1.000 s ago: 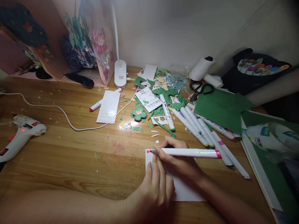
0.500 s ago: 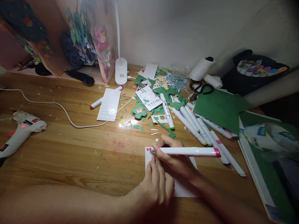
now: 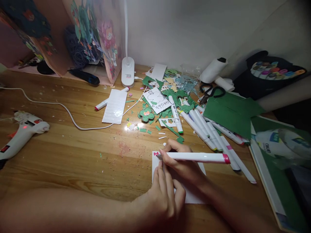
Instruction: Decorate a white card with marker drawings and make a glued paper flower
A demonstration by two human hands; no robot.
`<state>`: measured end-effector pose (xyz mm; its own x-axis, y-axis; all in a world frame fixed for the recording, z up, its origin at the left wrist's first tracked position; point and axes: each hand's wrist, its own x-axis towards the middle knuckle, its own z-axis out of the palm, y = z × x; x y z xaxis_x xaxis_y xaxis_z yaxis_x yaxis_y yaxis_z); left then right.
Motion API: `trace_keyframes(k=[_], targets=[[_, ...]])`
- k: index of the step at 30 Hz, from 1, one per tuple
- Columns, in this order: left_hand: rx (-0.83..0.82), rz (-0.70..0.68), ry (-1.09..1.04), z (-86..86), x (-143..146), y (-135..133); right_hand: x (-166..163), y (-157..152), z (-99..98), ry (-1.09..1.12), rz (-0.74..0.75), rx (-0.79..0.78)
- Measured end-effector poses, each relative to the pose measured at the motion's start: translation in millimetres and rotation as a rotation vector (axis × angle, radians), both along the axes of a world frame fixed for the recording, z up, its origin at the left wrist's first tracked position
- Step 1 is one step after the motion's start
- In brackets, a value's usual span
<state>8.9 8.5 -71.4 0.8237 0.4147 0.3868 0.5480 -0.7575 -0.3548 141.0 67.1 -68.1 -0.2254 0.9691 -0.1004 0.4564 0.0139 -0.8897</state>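
A white marker with a pink end (image 3: 199, 157) is gripped in my right hand (image 3: 178, 160), closed around it near the tip. The tip rests by a small pink bow-shaped mark (image 3: 155, 154) in the upper left corner of a white sheet of paper (image 3: 194, 194). My left hand (image 3: 162, 194) lies on that paper just below the marker tip. Its fingers are stretched forward and hold nothing; the thumb side is partly tucked. Both hands and the right forearm hide much of the sheet.
Several markers (image 3: 196, 129), green paper scraps (image 3: 179, 98), scissors (image 3: 211, 92) and a green clover cutout (image 3: 145, 115) lie beyond my hands. A glue gun (image 3: 21, 136) with a red light sits at left. A lamp base (image 3: 128, 72) stands near the wall, its white cable (image 3: 70, 113) crossing the table.
The view has shifted slightly, moving the background a little right and up. My left hand's fingers have shifted slightly on the paper. The right hand still holds the marker at the pink mark.
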Motion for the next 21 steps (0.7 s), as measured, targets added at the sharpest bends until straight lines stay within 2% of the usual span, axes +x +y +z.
trace_keyframes(k=[9,14,21], targets=[[-0.028,0.036,0.022,1.5,0.6,-2.1,0.7,-0.4,-0.7,0.041,0.005,-0.023],[-0.014,-0.018,0.051,0.4,-2.2,-0.9,1.4,-0.2,-1.3,0.010,0.003,-0.030],[-0.019,-0.003,0.030,-0.3,-0.6,-1.0,2.2,-0.2,-2.5,0.048,0.015,-0.030]])
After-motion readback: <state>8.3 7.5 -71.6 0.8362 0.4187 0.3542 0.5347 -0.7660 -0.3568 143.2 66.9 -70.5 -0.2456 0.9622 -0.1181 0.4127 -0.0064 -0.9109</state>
